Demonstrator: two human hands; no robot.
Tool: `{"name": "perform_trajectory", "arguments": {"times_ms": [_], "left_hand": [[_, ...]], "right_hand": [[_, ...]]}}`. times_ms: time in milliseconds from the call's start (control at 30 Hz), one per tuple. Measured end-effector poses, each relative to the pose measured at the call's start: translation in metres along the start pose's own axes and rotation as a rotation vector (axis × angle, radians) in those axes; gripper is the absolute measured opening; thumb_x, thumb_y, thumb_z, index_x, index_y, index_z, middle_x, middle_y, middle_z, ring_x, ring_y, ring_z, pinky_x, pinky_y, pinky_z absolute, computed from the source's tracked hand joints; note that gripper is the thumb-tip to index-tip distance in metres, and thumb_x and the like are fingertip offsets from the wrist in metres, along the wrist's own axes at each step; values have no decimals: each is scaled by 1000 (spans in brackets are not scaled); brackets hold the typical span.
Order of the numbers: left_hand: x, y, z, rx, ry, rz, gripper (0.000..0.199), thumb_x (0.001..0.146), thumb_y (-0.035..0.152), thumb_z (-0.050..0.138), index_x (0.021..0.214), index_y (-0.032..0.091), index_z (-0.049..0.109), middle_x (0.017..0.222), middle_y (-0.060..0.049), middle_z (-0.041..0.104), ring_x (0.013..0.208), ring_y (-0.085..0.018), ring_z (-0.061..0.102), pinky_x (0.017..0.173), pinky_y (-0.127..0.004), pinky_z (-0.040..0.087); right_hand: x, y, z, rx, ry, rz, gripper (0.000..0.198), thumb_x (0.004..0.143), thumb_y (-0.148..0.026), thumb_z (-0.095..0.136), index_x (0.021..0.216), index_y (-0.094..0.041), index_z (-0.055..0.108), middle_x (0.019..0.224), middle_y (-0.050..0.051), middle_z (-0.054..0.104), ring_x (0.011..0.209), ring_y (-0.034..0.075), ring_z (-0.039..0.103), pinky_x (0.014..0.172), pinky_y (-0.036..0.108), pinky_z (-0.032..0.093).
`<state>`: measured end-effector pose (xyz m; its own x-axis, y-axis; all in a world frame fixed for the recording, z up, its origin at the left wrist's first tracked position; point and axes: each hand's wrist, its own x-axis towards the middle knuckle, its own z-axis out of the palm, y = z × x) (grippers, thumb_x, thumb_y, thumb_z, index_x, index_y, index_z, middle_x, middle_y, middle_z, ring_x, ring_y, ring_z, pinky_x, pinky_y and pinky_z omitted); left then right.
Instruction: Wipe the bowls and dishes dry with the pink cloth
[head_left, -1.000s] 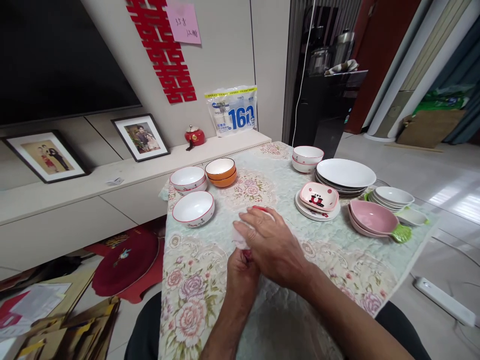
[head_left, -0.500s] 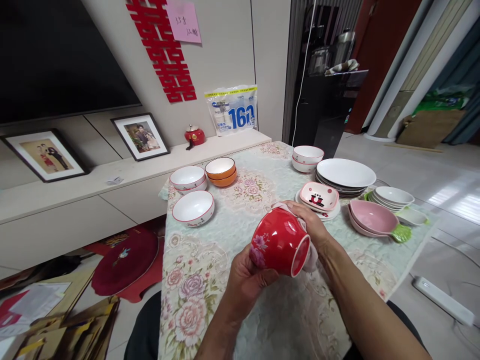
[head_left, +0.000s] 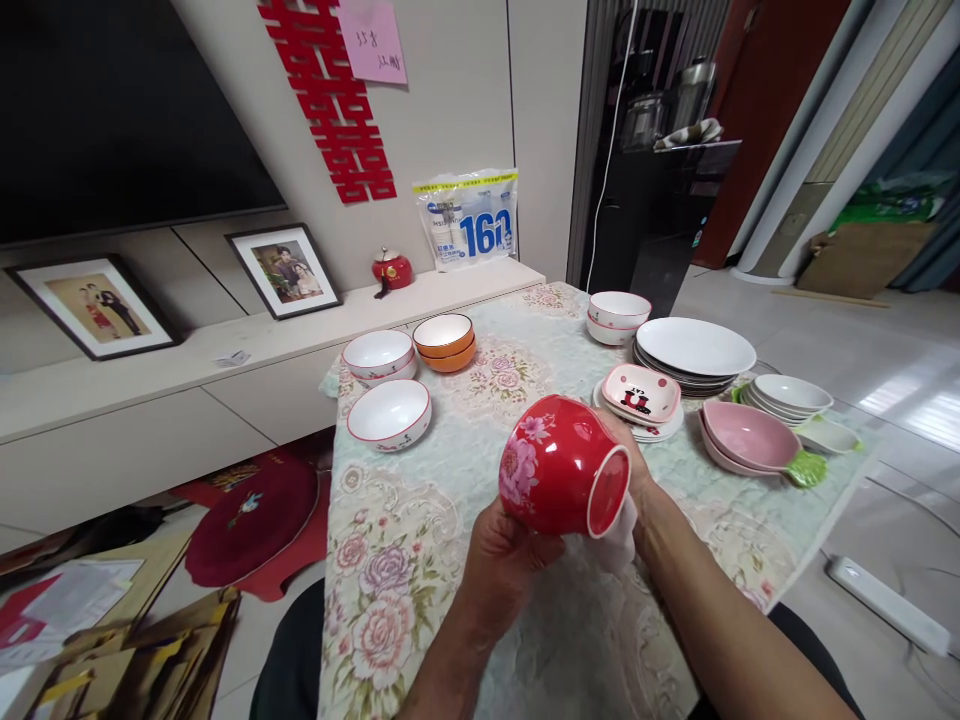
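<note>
red bowl (head_left: pixel 556 468) tilts, pinched in the left grip (head_left: pixel 504 560), pale cloth (head_left: pixel 619 545) to its right, the right grip (head_left: pixel 636 468) too hidden to tell.

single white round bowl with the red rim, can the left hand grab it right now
Probably not: the left hand is holding the glossy red round bowl with pink flowers, so it likely needs freeing first, though the white bowl looks close.

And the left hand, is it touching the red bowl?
Touching. The head view shows the left hand against the lower outer side of the red bowl, with no gap between them.
</note>
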<state>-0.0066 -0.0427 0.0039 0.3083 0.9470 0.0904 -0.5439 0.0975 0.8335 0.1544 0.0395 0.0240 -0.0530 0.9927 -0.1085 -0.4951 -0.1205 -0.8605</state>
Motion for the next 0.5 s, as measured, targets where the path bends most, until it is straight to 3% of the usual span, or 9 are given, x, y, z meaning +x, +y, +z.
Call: {"name": "perform_trajectory", "arguments": {"times_ms": [100, 200, 300, 400, 500], "left_hand": [[-1, -2, -2, 28, -8, 30, 35, 74, 25, 83, 107, 22, 74, 98, -2, 78, 92, -20, 67, 87, -31, 48], [1, 3, -2, 156, -21, 61, 33, 76, 25, 81, 108, 19, 73, 102, -4, 76, 93, -21, 65, 88, -32, 47], [1, 10, -1, 311, -25, 57, 31, 78, 28, 78, 107, 17, 72, 104, -6, 75, 96, -23, 63, 90, -33, 46], [0, 12, 1, 423, -15, 42, 30, 80, 32, 76, 104, 15, 71, 100, -6, 73, 91, -22, 61, 87, -33, 46], [0, 9, 0, 479, 37, 32, 31, 79, 37, 75, 99, 15, 69, 94, -5, 71, 84, -21, 59, 80, -33, 47]], "right_hand": [[0, -1, 4, 76, 63, 28, 29, 69, -47, 79, 71, -20, 67, 62, -1, 69, 61, 18, 63, 62, 30, 53], [-3, -10, 2, -19, 46, -61, 27, 70, -42, 80, 84, -20, 73, 77, 0, 74, 70, 18, 67, 68, 28, 53], [-11, -28, -3, -331, -90, -185, 33, 83, -46, 70, 104, -21, 75, 105, 4, 76, 95, 23, 70, 86, 34, 53], [-21, -42, -2, -744, -248, -397, 37, 96, -44, 53, 120, -22, 71, 131, 7, 68, 123, 26, 60, 107, 42, 43], [-34, -43, 13, -1094, -343, -604, 42, 100, -40, 44, 132, -19, 63, 142, 12, 59, 134, 29, 51, 114, 50, 36]]}}
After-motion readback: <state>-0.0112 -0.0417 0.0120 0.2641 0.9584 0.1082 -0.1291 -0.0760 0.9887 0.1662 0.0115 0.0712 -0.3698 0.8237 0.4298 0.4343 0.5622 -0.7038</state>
